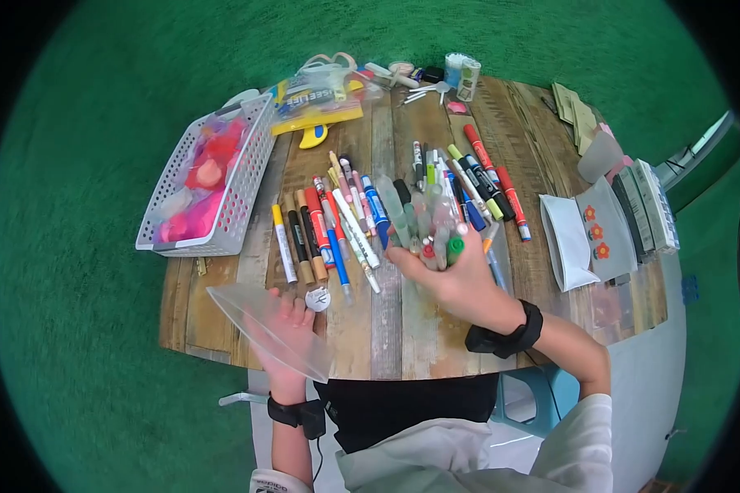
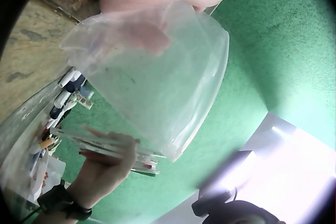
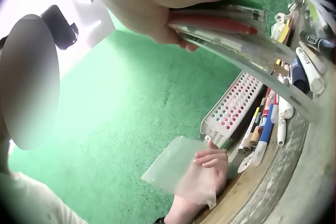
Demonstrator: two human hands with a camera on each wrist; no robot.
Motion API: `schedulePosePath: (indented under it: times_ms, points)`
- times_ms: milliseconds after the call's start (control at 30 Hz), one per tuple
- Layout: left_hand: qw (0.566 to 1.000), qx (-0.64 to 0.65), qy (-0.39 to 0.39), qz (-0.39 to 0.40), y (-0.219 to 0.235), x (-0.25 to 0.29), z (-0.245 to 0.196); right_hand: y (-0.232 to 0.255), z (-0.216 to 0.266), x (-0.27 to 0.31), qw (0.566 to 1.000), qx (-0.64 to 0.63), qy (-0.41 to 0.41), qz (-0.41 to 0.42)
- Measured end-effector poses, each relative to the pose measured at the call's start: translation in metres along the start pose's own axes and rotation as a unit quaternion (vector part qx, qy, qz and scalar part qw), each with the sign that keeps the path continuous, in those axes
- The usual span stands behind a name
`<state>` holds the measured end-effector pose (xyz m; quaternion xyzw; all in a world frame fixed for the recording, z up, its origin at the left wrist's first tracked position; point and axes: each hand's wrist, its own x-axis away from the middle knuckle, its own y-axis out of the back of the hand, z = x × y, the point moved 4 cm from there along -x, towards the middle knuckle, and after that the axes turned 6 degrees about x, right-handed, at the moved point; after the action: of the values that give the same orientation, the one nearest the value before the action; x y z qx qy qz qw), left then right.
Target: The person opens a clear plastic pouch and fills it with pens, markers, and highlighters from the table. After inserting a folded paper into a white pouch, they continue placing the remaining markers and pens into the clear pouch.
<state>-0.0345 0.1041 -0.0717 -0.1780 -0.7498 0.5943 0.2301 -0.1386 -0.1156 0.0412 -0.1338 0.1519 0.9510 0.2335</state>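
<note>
My left hand holds a clear, frosted plastic bag over the table's front left edge. The bag hangs flat and wide in the left wrist view, with the fingers showing through it. In my right hand is a bundle of pens, gripped together above the middle of the table. Clear barrels with red and green parts show among them, and a green cap sticks out by the fingers. Left of the bundle lies a row of markers; more markers lie behind it to the right.
A white perforated basket with pink items stands at the left. A zip bag lies at the back, near tubs of cotton swabs. At the right are a white flower-print pouch and boxes. A round sticker lies near my left hand.
</note>
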Motion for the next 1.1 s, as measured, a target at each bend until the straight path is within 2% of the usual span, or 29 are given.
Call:
schedulePosePath:
  times_ms: [67,133,167,200,267,300,400,533,567,733,800,867,933,1000,1067,1100]
  points:
    - [1.000,0.003,-0.001,-0.010,0.001,0.000,-0.001,-0.007,-0.002,0.004,1.000,-0.002,-0.009,0.009]
    - [1.000,0.006,0.008,0.000,0.000,0.000,0.001,-0.013,-0.001,0.007,0.999,0.006,0.038,-0.011]
    - [1.000,0.004,0.006,-0.003,0.000,0.001,0.001,-0.014,-0.003,0.007,0.992,0.045,0.114,-0.037]
    - [1.000,-0.001,0.007,0.000,0.001,0.000,0.000,-0.018,-0.012,0.010,0.992,0.041,0.114,-0.036]
    - [1.000,-0.008,-0.005,0.003,0.001,-0.001,0.000,-0.023,-0.022,0.016,0.994,-0.003,0.092,-0.060]
    - [1.000,-0.007,-0.006,-0.009,0.002,-0.001,0.001,-0.023,-0.027,0.021,0.998,-0.032,0.030,-0.039]
    - [0.999,-0.001,-0.010,-0.032,0.004,0.000,-0.002,-0.021,-0.030,0.018,0.997,-0.059,0.020,-0.053]
    - [1.000,-0.014,-0.001,0.011,-0.003,0.002,0.000,-0.020,-0.022,0.016,0.997,-0.067,0.029,-0.036]
    - [0.999,-0.032,-0.015,0.009,-0.006,0.003,0.001,-0.019,-0.020,0.016,0.996,-0.008,0.084,-0.005]
    - [0.996,-0.083,-0.032,0.026,-0.010,0.002,0.004,-0.033,-0.031,0.023,0.993,0.008,0.116,0.038]
    - [0.997,-0.078,-0.022,0.011,-0.008,0.003,0.005,-0.038,-0.036,0.024,0.995,-0.031,0.086,0.029]
    - [0.996,-0.082,-0.020,0.016,-0.008,0.003,0.005,-0.035,-0.035,0.021,0.995,-0.008,0.096,0.014]
    - [0.996,-0.084,-0.015,0.021,-0.009,0.004,0.008,-0.030,-0.041,0.019,0.999,-0.026,-0.002,0.024]
    - [0.997,-0.077,-0.023,0.012,-0.009,0.005,0.008,-0.027,-0.041,0.019,1.000,-0.027,-0.006,0.011]
    - [0.997,-0.074,-0.015,0.019,-0.010,0.005,0.008,-0.028,-0.043,0.018,0.999,-0.036,0.027,0.019]
    - [0.997,-0.070,-0.011,0.022,-0.010,0.005,0.008,-0.028,-0.043,0.020,0.997,-0.046,0.005,0.056]
